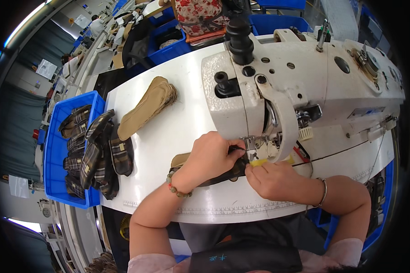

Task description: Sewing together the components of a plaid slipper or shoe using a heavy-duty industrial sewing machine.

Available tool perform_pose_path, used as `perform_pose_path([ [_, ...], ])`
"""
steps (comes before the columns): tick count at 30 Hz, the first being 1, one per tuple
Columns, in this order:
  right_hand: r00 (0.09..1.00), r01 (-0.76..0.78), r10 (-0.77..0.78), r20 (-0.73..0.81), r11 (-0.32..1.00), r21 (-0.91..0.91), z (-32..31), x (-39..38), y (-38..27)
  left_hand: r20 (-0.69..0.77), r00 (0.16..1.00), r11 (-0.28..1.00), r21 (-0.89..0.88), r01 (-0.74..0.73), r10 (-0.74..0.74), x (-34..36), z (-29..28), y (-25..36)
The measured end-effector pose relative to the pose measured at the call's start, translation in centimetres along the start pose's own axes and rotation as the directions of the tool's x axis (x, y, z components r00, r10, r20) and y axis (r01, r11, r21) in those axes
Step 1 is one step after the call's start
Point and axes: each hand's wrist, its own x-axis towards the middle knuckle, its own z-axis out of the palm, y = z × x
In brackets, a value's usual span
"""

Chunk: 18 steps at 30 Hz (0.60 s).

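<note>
My left hand (209, 154) is closed, thumb and fingers pinching the dark edge of a slipper upper (222, 176) beside the needle area of a white sewing machine (305, 68). A tan insole (179, 160) shows at the upper's left end, partly hidden by my left wrist. Close by on the right, my right hand (273, 178) pinches the right end of the same upper, just below the presser foot (258, 142). My fingers hide most of the seam.
Tan insoles (146, 109) lie stacked at the table's left. Several plaid slippers (122, 152) spill from a blue bin (95, 102) onto the table edge. A printed ruler strip (214, 211) runs along the front. More blue bins (166, 50) stand behind; another bin is at lower right.
</note>
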Motion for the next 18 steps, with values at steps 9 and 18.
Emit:
perform_pose_path([
  [9,1.000,-0.011,0.011,0.013,1.000,-0.006,-0.4,0.2,0.2,0.079,0.993,0.937,-0.332,0.111,-0.090,0.2,-0.2,-0.9],
  [18,0.999,-0.024,0.024,-0.022,0.999,0.032,-0.3,0.5,0.1,0.161,0.981,0.961,-0.235,0.143,-0.106,0.3,-1.3,0.5],
])
